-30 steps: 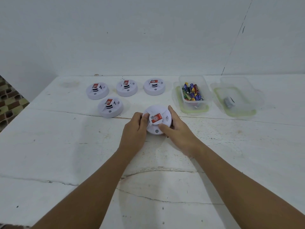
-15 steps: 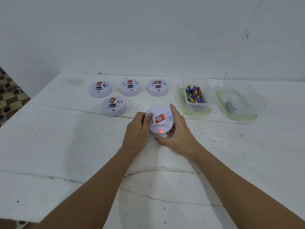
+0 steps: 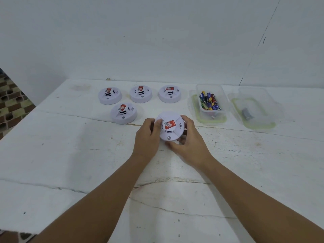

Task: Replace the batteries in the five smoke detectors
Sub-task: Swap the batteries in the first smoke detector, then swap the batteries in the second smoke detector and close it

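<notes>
— Step in hand? Fifth smoke detector [image 3: 169, 128], mid-bench, face up, gripped by left hand [image 3: 147, 137] and right hand [image 3: 188, 141], fingers curled round its rim.

— Next? Probably flipping or twisting it open. Batteries [image 3: 209, 101] waiting in tub [image 3: 213, 114] toward far right edge.

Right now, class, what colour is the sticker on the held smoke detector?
Red, with a white round mark, on the smoke detector; the head view shows it best.

Looks like a plain room in a home, not a proper workshop: bare white wall [image 3: 157, 41], a cracked, scuffed white-painted table [image 3: 70, 163], and patterned brown-green floor tiles [image 3: 12, 104] showing on the far left.
</notes>
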